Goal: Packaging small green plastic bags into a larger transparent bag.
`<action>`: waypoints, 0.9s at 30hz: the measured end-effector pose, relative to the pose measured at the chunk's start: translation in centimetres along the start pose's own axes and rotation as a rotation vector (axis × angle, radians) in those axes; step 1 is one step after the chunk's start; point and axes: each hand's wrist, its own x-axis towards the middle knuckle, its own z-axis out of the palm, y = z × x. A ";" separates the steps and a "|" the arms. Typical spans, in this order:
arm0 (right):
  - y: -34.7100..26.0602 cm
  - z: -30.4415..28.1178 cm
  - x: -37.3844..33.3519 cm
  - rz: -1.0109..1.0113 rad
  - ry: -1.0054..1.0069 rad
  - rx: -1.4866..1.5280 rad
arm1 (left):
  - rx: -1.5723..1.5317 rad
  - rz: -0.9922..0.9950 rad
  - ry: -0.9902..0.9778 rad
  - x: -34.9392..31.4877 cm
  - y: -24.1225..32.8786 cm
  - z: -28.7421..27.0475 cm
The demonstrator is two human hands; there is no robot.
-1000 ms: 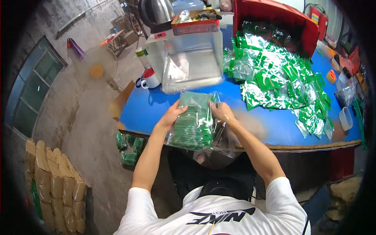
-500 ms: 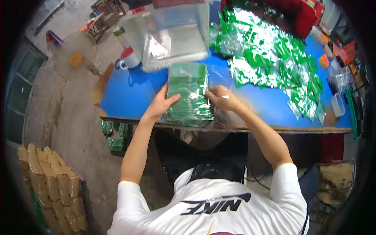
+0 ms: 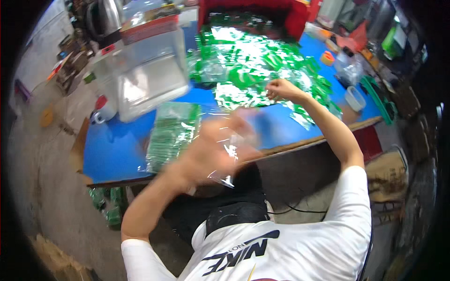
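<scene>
My left hand (image 3: 211, 145) is smeared by motion near the table's front edge, so its fingers cannot be read. Clear plastic film (image 3: 229, 151) shows against it; whether the hand grips the film is unclear. Just left of that hand, a clear bag of stacked green packets (image 3: 172, 129) lies flat on the blue table. My right hand (image 3: 283, 90) is over the near side of a spread heap of shiny green-and-silver packets (image 3: 253, 58), its fingers curled together. What is in those fingers, if anything, is too small to make out.
Behind the bag stands a translucent plastic box (image 3: 152, 79), with a white mug (image 3: 107, 108) to its left. A red bin (image 3: 300, 21) backs the heap. At right are an orange tape roll (image 3: 327, 58), a clear tub (image 3: 355, 98) and a green plastic item (image 3: 378, 96).
The view has swung right. My left hand has left the packet bag and moved rightward, with clear film by it. My right hand has gone from the bag to the heap.
</scene>
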 end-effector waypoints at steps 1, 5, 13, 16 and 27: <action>0.6 -2.0 0.7 0.016 0.148 -0.013 | -0.138 0.088 -0.197 0.9 3.4 3.6; 3.4 -8.1 0.2 -0.111 0.562 -0.227 | -0.445 0.834 -0.617 2.2 13.8 10.9; 3.5 -7.5 -0.5 -0.210 0.583 -0.310 | -0.251 1.094 -0.381 4.1 18.7 17.1; 4.0 -5.9 3.2 -0.388 0.742 -0.597 | -0.404 0.995 -0.257 2.5 16.8 16.0; 6.9 -5.4 13.0 -0.329 0.584 -0.708 | -1.015 0.498 -0.538 5.4 8.5 12.1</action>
